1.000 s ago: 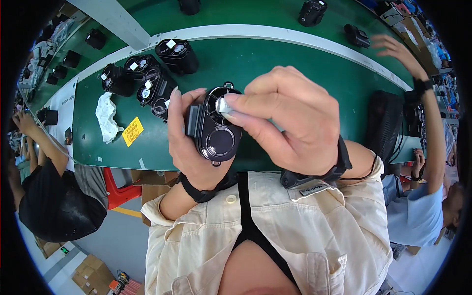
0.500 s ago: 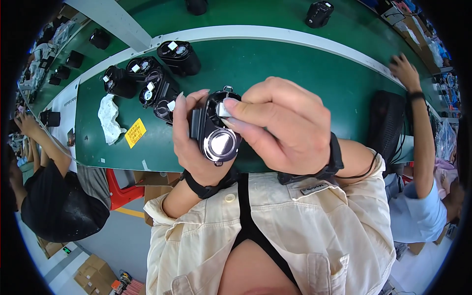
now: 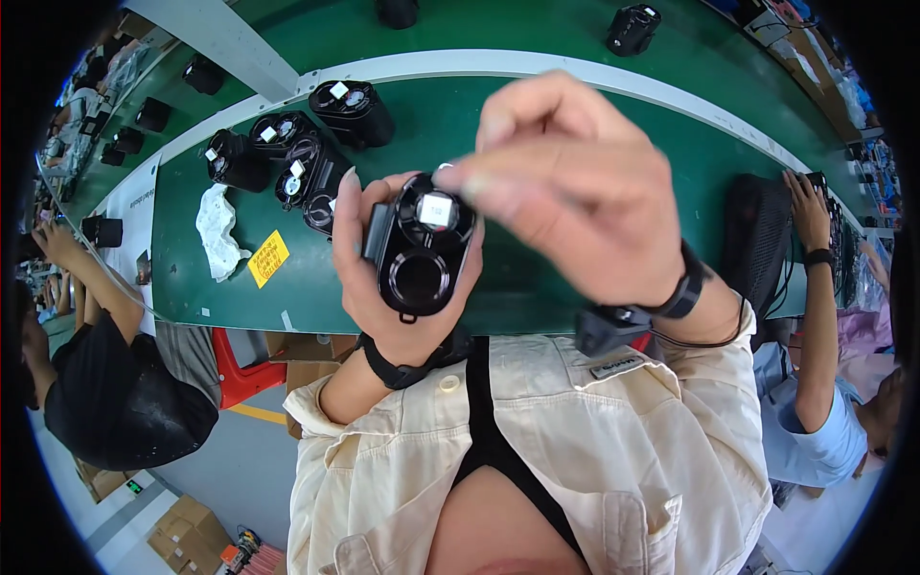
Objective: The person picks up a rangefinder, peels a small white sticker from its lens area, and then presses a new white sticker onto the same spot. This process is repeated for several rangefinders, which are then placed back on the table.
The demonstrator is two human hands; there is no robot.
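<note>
My left hand point(image 3: 359, 278) is closed around a black oval-ended device point(image 3: 419, 279), its end face tilted up at me. That face has two round recesses, one glossy, and a small loop on the lower rim. Over the upper recess lies a small white square label point(image 3: 437, 211). My right hand point(image 3: 594, 192) hovers just above and right of the device's upper end. Its fingertips are smeared by motion, so whether they pinch anything is unclear. Several similar black devices point(image 3: 359, 117) stand at the left, most with a white square on top.
A crumpled white paper point(image 3: 218, 235) and a yellow printed slip point(image 3: 268, 259) lie on the green table point(image 3: 537, 115). A white rail point(image 3: 479, 63) borders its far side. At right sits a black mesh-like case point(image 3: 752, 235); co-workers' arms point(image 3: 817, 297) reach in at both sides.
My right hand has lifted off the white label and moved up and right, leaving the label on the device. The device has turned slightly in my left hand. The right co-worker's hand has lowered.
</note>
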